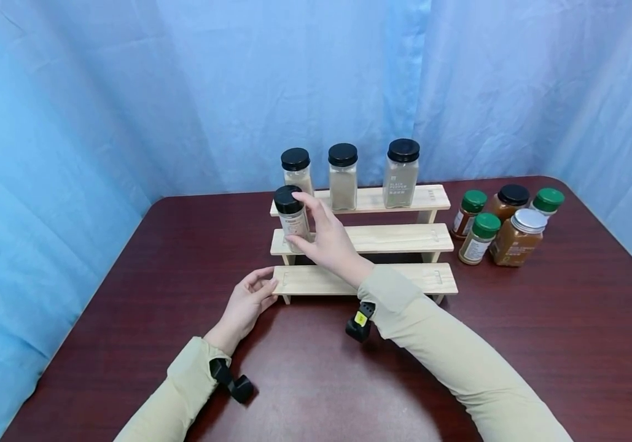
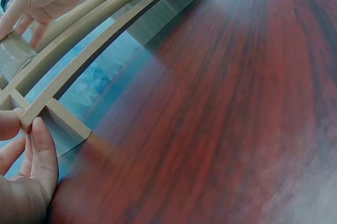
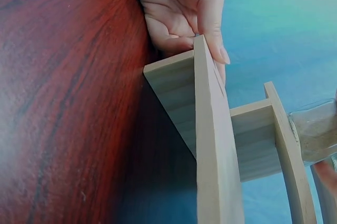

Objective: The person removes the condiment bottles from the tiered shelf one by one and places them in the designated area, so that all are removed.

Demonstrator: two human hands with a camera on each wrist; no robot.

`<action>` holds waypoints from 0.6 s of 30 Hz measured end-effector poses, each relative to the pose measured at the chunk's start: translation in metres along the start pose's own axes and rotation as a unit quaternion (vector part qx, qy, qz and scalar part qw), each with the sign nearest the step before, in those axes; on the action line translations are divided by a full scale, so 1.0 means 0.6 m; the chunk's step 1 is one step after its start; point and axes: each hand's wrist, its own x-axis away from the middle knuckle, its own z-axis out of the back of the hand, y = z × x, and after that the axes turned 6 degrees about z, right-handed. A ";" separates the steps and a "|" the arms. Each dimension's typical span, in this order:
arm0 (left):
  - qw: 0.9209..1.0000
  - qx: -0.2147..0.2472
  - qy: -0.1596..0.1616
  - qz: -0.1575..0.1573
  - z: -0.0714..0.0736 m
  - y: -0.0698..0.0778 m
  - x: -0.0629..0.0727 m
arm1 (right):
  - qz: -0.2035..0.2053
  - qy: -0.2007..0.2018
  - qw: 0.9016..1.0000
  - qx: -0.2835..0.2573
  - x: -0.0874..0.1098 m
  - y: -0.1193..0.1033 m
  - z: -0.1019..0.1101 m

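A wooden three-tier rack point(image 1: 371, 279) stands on the dark red table. My left hand point(image 1: 246, 304) pinches the left end of its lowest shelf between thumb and fingers, seen closely in the left wrist and right wrist views. With my right hand point(image 1: 329, 239) I hold a black-lidded spice jar point(image 1: 293, 226) upright at the left end of the middle shelf, its base right at the board. On the top shelf stand three black-lidded jars: a left jar point(image 1: 296, 175), a middle jar point(image 1: 343, 181) and a right jar labelled black pepper point(image 1: 401, 178).
Right of the rack several spice jars stand together: green-lidded jars point(image 1: 475, 245), a black-lidded brown jar point(image 1: 506, 205) and a silver-lidded brown jar point(image 1: 517, 242). Blue curtains point(image 1: 293, 80) hang behind and beside the table point(image 1: 304, 368).
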 end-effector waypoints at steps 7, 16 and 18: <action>1.000 0.003 0.002 0.001 0.001 -0.001 0.001 | -0.004 0.002 1.000 -0.006 0.005 -0.001 0.001; 1.000 0.005 0.001 0.007 -0.001 0.003 0.001 | -0.015 0.003 0.999 -0.036 0.015 -0.010 0.013; 1.000 0.006 0.002 0.008 -0.002 0.004 0.001 | -0.011 0.006 0.999 -0.047 0.019 -0.011 0.015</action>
